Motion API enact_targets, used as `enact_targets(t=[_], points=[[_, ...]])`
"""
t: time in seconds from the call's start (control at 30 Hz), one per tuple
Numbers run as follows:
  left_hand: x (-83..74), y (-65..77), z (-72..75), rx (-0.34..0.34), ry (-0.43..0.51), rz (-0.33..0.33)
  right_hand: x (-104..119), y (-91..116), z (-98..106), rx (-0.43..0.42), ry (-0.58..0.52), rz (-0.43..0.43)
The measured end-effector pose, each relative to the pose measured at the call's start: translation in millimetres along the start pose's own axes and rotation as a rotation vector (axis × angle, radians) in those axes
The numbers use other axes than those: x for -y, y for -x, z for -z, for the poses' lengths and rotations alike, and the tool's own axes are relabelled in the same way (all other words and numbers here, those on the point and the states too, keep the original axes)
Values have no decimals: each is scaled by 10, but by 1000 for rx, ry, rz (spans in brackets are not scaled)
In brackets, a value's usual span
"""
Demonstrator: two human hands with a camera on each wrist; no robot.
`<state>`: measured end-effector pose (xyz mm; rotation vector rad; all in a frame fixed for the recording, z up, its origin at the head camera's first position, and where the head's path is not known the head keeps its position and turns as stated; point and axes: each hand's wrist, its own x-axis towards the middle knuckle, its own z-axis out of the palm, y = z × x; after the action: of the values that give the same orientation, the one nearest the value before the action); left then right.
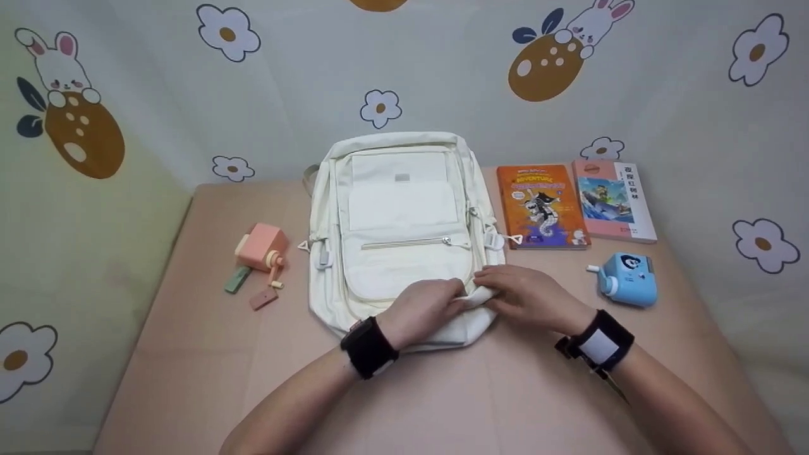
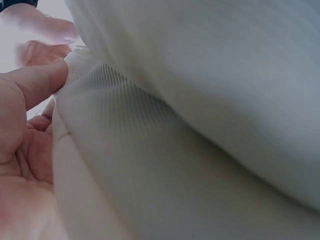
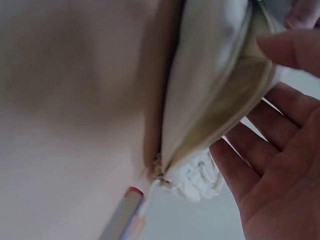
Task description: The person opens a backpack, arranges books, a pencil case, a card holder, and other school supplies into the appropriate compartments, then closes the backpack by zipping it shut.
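Observation:
A cream backpack [image 1: 404, 268] lies front side up on the table. At its lower right corner my left hand [image 1: 422, 309] pinches the fabric edge between thumb and fingers. My right hand [image 1: 537, 297] holds the same edge a little further right. The right wrist view shows an unzipped compartment [image 3: 225, 110] gaping along the bag's side, with the right thumb [image 3: 290, 47] over its zippered edge and the other fingers behind. Ribbed lining fabric [image 2: 120, 95] fills much of the left wrist view, beside the left thumb [image 2: 42, 80]. The compartment's inside is mostly hidden.
Right of the bag lie an orange book [image 1: 543, 205] and a pink-and-white book [image 1: 616, 201]. A blue pencil sharpener [image 1: 632, 281] stands nearer me. On the left are a pink pencil sharpener [image 1: 260, 246], a green eraser [image 1: 237, 279] and a pink eraser [image 1: 263, 298].

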<state>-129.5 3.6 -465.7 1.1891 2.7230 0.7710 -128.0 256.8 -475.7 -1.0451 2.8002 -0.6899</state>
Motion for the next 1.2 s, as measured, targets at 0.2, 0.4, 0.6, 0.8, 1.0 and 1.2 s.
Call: enact_targets(t=[0.2,0.4,0.6,0.8,1.0,1.2], points=[[49,134,38,30,-18,-53,-42,-15,-95,-84,43,12],[272,458,217,97,-63,-61,-52,-10,-100,-112,28,-25],[687,847,522,45,-44,-18,-50,-50,-67,-160,-46,-103],[1083,1102,718,16,-3,113,-55,-86,33,-260,-180,-178],[1330,1069,759,-80,-19,71,-6,-140,246,-320,-342,-245],[1400,856,846,-327,-33,-66,13,-249,454,-388,-456,-271]])
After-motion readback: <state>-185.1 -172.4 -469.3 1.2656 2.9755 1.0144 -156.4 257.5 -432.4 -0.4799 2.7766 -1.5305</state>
